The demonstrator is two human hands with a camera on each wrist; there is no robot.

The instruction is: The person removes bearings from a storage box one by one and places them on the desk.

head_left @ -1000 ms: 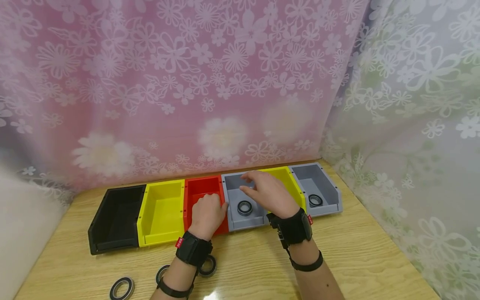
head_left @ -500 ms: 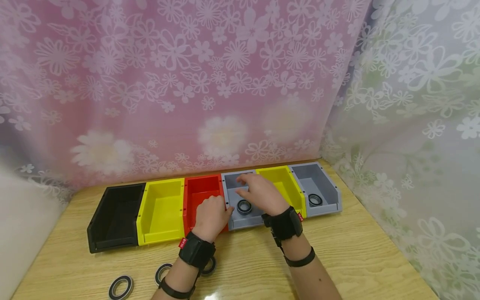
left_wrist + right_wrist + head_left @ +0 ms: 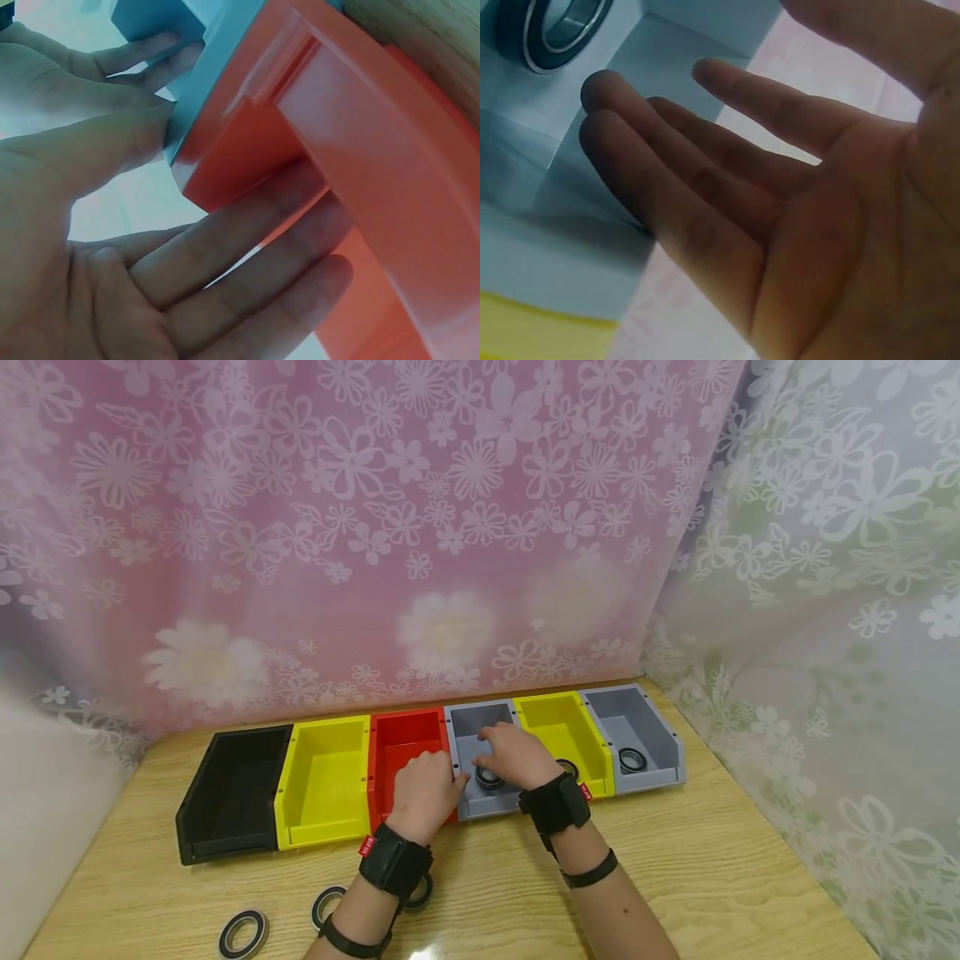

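My left hand (image 3: pixel 426 789) straddles the wall between the red bin (image 3: pixel 407 727) and the middle grey bin (image 3: pixel 480 808). In the left wrist view its thumb rests on the grey edge while the fingers (image 3: pixel 247 255) reach inside the red bin. My right hand (image 3: pixel 519 755) hovers over the middle grey bin, fingers loosely bent and holding nothing. Close to its fingertips lies a black-and-silver ball bearing (image 3: pixel 566 34), seen also in the head view as a partly covered bearing (image 3: pixel 487 779).
Joined in the row are a black bin (image 3: pixel 238 793), a yellow bin (image 3: pixel 330 777), a right-hand yellow bin (image 3: pixel 558 727) with a bearing, and an end grey bin (image 3: pixel 622 718) holding another bearing (image 3: pixel 632 761). Several bearings, including one bearing (image 3: pixel 243 935), lie on the wooden table (image 3: pixel 480 893).
My right hand has moved left and lower over the middle grey bin, uncovering the bearing in the right-hand yellow bin. After shifting slightly earlier, my left hand stays at the red bin.
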